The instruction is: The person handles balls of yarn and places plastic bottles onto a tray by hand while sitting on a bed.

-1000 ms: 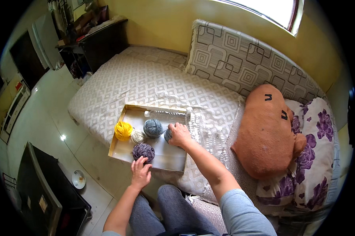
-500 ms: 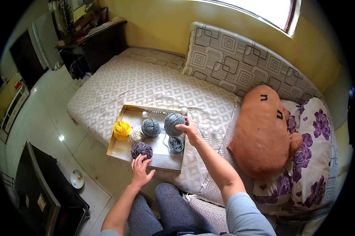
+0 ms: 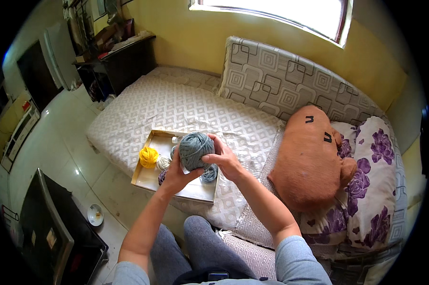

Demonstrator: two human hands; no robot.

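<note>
A large grey-blue ball of yarn [image 3: 195, 150] is held up over the shallow box [image 3: 200, 196]. My left hand [image 3: 180, 175] cups it from the lower left, and my right hand [image 3: 222, 159] grips its right side with the thumb across the front. In the box lie a yellow yarn ball [image 3: 149, 156], a cream yarn ball [image 3: 163, 163] and a smaller blue yarn skein [image 3: 208, 174]. A purple yarn ball [image 3: 162, 177] and another grey-blue ball are mostly hidden behind my left hand. Only the end of a clear plastic bottle [image 3: 175, 139] shows.
The box rests on a patterned bed cover [image 3: 143, 107]. To the right lie a big brown plush toy [image 3: 304, 161] and a floral pillow [image 3: 373, 180]. A dark television-like panel [image 3: 43, 228] stands at the lower left, near a white bowl [image 3: 95, 215] on the tiled floor.
My left hand has left the purple ball and come up to the large grey-blue one. That ball has been raised and brought left, nearer me, in both hands.
</note>
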